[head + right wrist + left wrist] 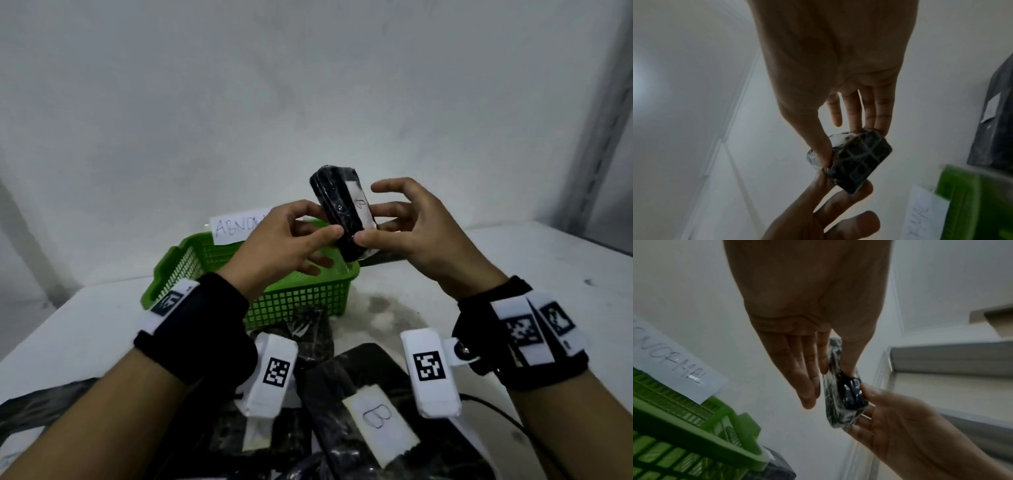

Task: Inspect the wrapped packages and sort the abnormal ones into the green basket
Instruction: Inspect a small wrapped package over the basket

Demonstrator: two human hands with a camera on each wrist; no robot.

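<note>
Held package (344,214): a small black block wrapped in glossy clear film, with a white label marked "B" on one side; it is held tilted, nearly upright, above the basket's far rim.
Green basket (298,301): a green plastic mesh basket set on the white table, with a white paper sign hand-lettered "ABNORMAL" at its far rim.
Other packages (370,411): black wrapped packages are piled on the table in front of the basket; one bears a white label marked "B".

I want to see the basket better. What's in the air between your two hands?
A small black wrapped package, pinched between the left hand and right hand, above the green basket. The head view shows it best.
</note>
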